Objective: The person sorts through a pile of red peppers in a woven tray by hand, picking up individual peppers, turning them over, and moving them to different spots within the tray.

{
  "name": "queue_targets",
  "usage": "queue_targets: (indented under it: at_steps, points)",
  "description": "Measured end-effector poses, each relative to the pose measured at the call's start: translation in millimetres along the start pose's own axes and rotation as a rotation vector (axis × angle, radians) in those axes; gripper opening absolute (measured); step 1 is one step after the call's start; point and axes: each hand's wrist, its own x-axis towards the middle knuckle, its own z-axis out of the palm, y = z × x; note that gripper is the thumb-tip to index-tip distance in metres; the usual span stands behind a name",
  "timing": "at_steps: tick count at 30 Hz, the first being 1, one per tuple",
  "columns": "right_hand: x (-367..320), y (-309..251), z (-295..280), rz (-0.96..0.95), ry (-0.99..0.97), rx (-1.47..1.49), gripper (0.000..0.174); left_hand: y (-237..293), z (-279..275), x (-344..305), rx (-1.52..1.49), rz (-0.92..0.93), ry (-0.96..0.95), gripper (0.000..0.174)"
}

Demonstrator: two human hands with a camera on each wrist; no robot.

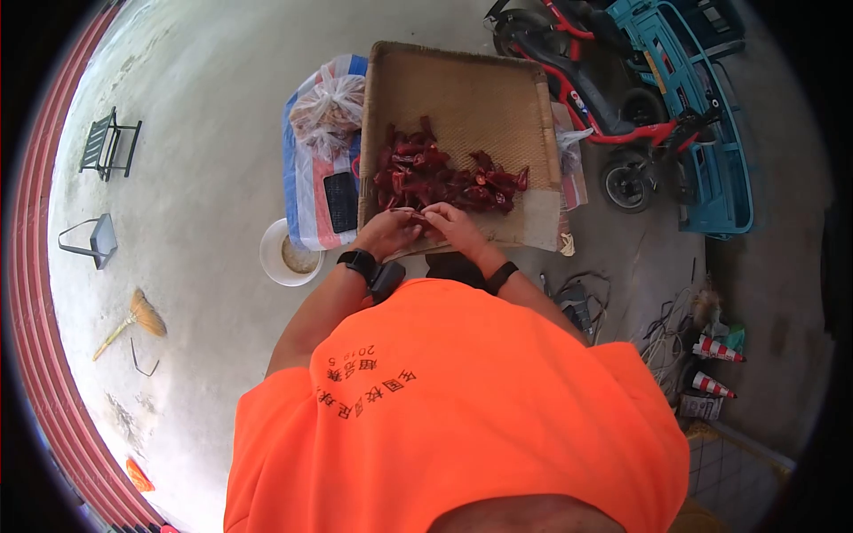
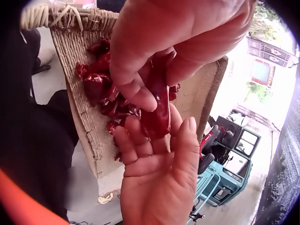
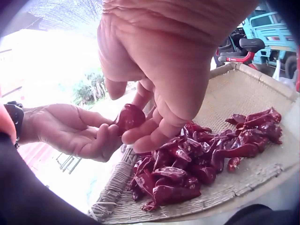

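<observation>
Over the near edge of a woven tray, both hands hold one dark red dried chili pepper (image 2: 158, 115). My left hand (image 1: 388, 234) pinches it between thumb and fingers. My right hand (image 1: 458, 231) holds the other end of the pepper (image 3: 130, 117), its thumb and fingertips around it. In the left wrist view the right hand (image 2: 157, 183) is turned palm up below the pepper. A heap of dried red chili peppers (image 1: 418, 173) lies just beyond the hands, with a smaller group (image 3: 255, 133) to its right.
The shallow woven tray (image 1: 480, 89) has raised rims. On its left lie a striped bag (image 1: 306, 195) and a tied plastic bag (image 1: 329, 111); a white bucket (image 1: 274, 253) stands nearer. A red scooter (image 1: 613, 124) and a teal cart (image 1: 733, 178) are at right.
</observation>
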Motion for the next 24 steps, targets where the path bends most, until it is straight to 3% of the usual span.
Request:
queue_targets:
  at_steps: [2,6,11,14,17,20,24]
  points:
    - [-2,6,-2,-0.036,0.018,-0.037,0.028,4,8,-5,-0.199,-0.051,0.036,0.017]
    - [6,18,-29,-0.153,0.13,-0.253,0.026,14,31,-16,-0.185,-0.114,0.213,0.029]
    - [28,30,-107,-0.225,0.514,-0.615,0.032,17,18,-12,-0.197,-0.19,0.369,0.033]
    - [42,22,-131,-0.189,0.802,-1.068,0.033,19,14,-10,-0.224,-0.173,0.401,0.03]
    - [69,5,-124,-0.16,0.729,-0.97,0.038,24,11,-8,-0.257,-0.13,0.494,0.027]
    - [99,-8,-85,-0.405,0.48,-0.889,0.043,28,16,-8,-0.301,-0.1,0.535,0.026]
    - [122,-26,-29,-0.388,0.32,-0.968,0.046,27,18,-11,-0.349,-0.109,0.513,0.027]
